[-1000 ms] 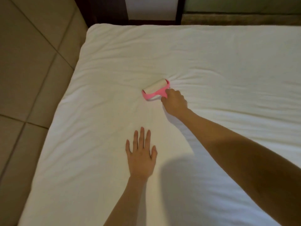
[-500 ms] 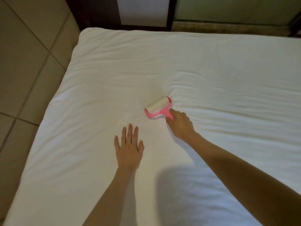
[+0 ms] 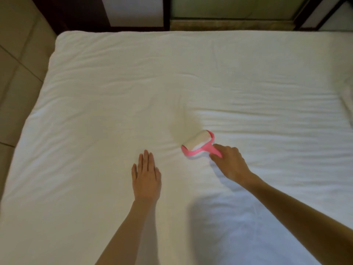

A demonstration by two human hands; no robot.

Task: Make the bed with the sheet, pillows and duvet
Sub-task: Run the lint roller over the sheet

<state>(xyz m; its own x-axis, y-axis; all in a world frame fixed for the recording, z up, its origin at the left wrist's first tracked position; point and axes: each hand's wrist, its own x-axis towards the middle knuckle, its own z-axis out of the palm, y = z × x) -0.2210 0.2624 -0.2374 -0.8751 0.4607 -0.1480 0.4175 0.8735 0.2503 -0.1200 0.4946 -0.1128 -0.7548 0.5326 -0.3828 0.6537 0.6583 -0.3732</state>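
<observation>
Fingers (image 3: 226,150) of the right hand (image 3: 232,165) are curled round the pink handle of a lint roller (image 3: 197,143), so that's a proper grip. The left hand (image 3: 146,180) is the opposite: fingers straight and close together, palm flat on the sheet (image 3: 95,92), pinning it. What's changed in the last second is that the roller got dragged back toward the person. It was well beyond the left fingertips, out toward 12 o'clock, and now it sits near them at about 2 o'clock, drum down on the fabric. The left hand hasn't really budged. I read that as one cleaning stroke finishing, so we're still prepping the bottom layer, with pillows and duvet not on yet. The sheet covers the whole mattress, smoothish toward 9 o'clock but rippled with long creases toward 3 o'clock, which will want flattening. Around it there are floor tiles (image 3: 15,64) at 9 o'clock, a dark wooden frame (image 3: 82,14) at 12, and a white bulge (image 3: 347,96) at the 3 o'clock edge; can't tell if that's pillow or duvet. Nothing seems to block another stroke.
</observation>
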